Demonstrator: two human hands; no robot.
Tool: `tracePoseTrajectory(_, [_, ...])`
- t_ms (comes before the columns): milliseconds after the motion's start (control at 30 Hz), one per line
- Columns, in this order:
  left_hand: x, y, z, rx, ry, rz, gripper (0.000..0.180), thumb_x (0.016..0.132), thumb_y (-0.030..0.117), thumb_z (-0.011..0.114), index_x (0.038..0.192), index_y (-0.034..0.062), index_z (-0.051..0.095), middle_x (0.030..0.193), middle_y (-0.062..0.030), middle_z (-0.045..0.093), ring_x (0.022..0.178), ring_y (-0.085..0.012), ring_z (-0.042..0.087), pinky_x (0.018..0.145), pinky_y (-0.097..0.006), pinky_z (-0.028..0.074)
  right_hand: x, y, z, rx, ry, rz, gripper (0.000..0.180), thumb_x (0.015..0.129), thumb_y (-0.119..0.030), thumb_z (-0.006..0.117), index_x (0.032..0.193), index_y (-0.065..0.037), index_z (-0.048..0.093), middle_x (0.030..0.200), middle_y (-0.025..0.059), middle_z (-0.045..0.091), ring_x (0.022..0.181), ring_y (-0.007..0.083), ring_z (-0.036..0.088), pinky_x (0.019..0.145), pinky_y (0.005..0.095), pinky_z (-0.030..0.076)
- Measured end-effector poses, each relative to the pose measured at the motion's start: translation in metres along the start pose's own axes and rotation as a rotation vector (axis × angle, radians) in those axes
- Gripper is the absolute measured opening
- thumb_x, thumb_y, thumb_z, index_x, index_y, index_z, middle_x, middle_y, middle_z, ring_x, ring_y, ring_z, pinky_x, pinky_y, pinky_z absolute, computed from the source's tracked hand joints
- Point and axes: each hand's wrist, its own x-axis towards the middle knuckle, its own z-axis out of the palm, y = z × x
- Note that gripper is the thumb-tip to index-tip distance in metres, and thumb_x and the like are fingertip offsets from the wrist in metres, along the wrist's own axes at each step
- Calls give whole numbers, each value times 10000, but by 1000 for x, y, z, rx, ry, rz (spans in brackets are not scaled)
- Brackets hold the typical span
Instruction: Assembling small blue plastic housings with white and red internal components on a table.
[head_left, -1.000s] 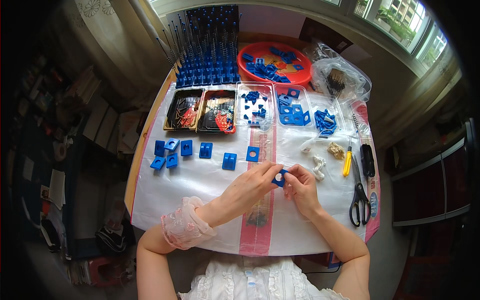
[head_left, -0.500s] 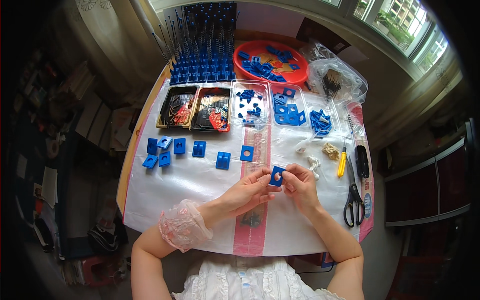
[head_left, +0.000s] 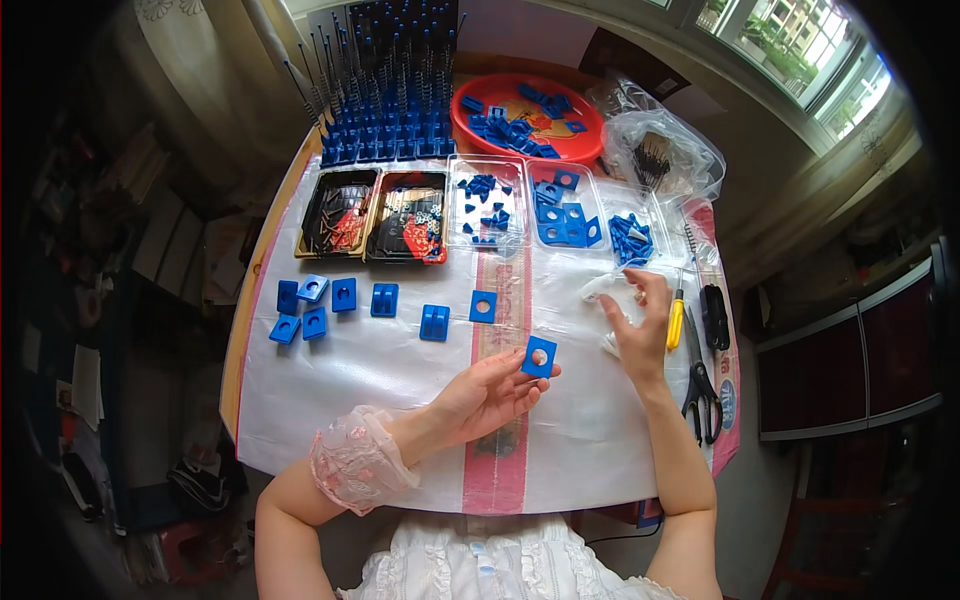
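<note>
My left hand [head_left: 488, 396] grips a flat blue square plate with a round hole [head_left: 546, 344] between thumb and fingers, over the pink stripe of the table cover. To the right of it, my right hand [head_left: 645, 335] is raised with thumb and fingers spread, holding nothing. It hangs over crumpled white lumps [head_left: 597, 288], just in front of a clear tray of small blue rods [head_left: 632, 243]. Another blue holed plate [head_left: 474, 306] lies beyond my left hand. Ribbed blue blocks [head_left: 434, 322] and several more blue plates [head_left: 343, 294] lie to the left.
Two black trays [head_left: 373, 215] and clear trays of blue parts [head_left: 567, 232] line the middle. Behind them stand blue bases with springs and rods [head_left: 390, 140] and a red plate [head_left: 590, 148]. At right lie a yellow-handled tool [head_left: 675, 322], black scissors [head_left: 704, 400] and a plastic bag [head_left: 690, 150].
My right hand has let go of the blue plate and moved right and away, its fingers opening. My left hand keeps the plate. The whole view has shifted slightly.
</note>
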Motion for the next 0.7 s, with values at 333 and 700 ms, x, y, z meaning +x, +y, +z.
tracePoseTrajectory(333, [0, -1, -1, 38, -23, -23, 238, 1041, 248, 497, 1144, 37, 533, 1192, -161, 582, 977, -140, 601, 871, -253, 549, 2, 21, 18, -79, -125, -44, 349, 763, -137, 793, 1041, -5, 630, 1077, 109, 590, 1064, 287, 507, 942, 377, 399])
tracePoseTrajectory(700, [1, 5, -7, 44, 15, 97, 295, 1033, 280, 512, 1201, 37, 519, 1190, -109, 567, 956, -118, 572, 826, -250, 534, 8, -2, -5, 759, -242, 257, 151, 927, -56, 646, 1052, -19, 570, 1081, 135, 694, 910, 170, 661, 853, 296, 502])
